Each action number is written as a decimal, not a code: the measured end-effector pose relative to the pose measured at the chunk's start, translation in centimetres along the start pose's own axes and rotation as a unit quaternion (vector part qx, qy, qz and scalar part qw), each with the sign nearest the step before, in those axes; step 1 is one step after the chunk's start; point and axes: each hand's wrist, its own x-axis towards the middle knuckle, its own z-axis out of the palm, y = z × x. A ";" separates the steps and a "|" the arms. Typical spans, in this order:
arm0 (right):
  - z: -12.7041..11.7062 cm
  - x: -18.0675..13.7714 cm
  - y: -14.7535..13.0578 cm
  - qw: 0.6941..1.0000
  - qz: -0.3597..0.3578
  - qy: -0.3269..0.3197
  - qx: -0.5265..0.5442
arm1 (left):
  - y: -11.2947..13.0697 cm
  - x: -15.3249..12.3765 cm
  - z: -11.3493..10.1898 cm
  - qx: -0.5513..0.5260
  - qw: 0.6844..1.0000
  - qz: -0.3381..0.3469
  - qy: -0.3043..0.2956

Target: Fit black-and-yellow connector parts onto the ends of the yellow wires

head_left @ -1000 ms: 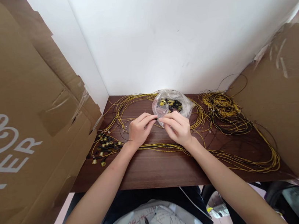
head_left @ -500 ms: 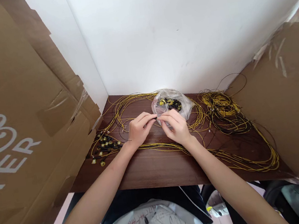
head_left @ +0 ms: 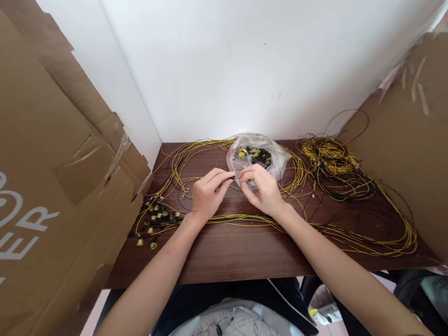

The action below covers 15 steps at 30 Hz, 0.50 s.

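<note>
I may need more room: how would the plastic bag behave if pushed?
The plastic bag would probably crumple, since its film looks thin and wrinkled. The small black and yellow parts inside might shift or spill, as they look loosely heaped.

Counter [head_left: 228, 256]: dark brown, wood-grained. A clear plastic bag [head_left: 279, 163] sits towards its rear. Left of the bag and nearer, black-and-yellow fittings [head_left: 160, 217] lie clustered. Right of the bag, a tangled wire heap [head_left: 329, 161]. Nearer than the bag, a long wire bundle [head_left: 235, 220] runs crosswise.
</note>
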 end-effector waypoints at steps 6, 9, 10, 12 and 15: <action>0.0 0.0 0.0 1.000 0.014 -0.007 -0.002 | 0.1 -0.1 0.1 -0.001 1.000 -0.002 -0.003; 0.1 0.0 -0.1 1.000 0.019 0.001 0.002 | 0.1 -0.1 0.1 0.000 1.000 -0.003 -0.006; 0.1 0.0 -0.1 1.000 0.020 0.004 0.004 | 0.1 -0.1 0.1 0.000 1.000 -0.002 -0.006; 0.2 0.0 -0.1 1.000 0.024 0.007 0.007 | 0.1 -0.1 0.1 0.001 1.000 0.001 -0.006; 0.2 0.0 -0.1 0.999 0.029 0.007 0.010 | 0.0 -0.2 0.1 0.006 1.000 0.009 -0.008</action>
